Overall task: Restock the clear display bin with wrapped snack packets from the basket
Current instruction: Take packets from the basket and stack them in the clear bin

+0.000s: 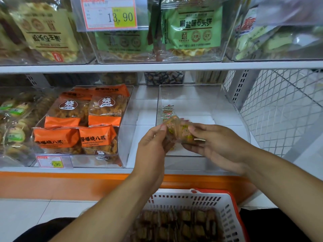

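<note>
1. White metal shelf w/ orange front edge is carrying the bins.
2. Clear plastic display bin is sitting on the lower shelf, right of a clear bin of orange snack bags — a few small wrapped packets lying at its back-left.
3. White slotted plastic basket w/ red rim is sitting below, holding brown wrapped snacks.
4. Left hand & right hand are both closed around a bunch of clear-wrapped snack packets — held over the bin's front-left corner.
</note>
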Demonstrator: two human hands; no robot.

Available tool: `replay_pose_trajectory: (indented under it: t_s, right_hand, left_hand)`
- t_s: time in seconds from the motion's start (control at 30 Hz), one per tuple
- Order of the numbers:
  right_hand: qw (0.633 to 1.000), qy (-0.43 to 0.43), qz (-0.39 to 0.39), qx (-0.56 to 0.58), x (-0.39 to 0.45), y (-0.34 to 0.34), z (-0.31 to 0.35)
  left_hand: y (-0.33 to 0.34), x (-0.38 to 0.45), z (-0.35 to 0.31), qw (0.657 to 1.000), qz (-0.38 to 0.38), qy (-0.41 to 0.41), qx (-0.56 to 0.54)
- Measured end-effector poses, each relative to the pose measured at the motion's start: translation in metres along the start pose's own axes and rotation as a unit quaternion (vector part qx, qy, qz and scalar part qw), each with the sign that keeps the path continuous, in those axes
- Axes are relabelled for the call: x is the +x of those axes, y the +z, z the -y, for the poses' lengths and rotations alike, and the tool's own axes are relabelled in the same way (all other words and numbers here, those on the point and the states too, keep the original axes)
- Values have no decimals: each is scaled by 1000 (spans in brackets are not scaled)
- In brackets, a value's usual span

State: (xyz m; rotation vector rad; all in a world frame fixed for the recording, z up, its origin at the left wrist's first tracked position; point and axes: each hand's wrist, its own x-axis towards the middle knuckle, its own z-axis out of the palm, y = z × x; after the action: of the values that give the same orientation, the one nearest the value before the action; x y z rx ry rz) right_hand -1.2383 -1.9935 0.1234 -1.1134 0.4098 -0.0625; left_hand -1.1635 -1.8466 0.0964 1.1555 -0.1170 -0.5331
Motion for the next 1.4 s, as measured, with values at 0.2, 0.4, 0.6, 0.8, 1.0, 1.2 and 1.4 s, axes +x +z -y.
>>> replay_pose_trajectory:
  t_s: [0.2,0.4,0.6,0.8,1.0,1.2,1.4]
  right_hand:
    - [995,60,36,76,-3,1,-4]
    - [994,53,85,54,-2,-4,3]
    - [992,55,110,-32,5,-13,12]
    - [986,-1,84,-142,24,-17,22]
    - [937,30,47,-344,54,-9,-9]
    - [802,31,19,-596,77,-7,-30]
    - [709,75,-33,-700,82,-4,-24]
  left_hand:
    - [2,-6,3,994,57,59,79]
    - [-2,-4,2,993,55,73,72]
    - [1,-5,0,984,83,90,130]
    - [-1,-9,-13,943,-15,197,268]
    - [-14,5,-5,955,-93,132,247]
    - [-18,16,9,968,-98,55,223]
    - [-18,16,7,963,-92,53,247]
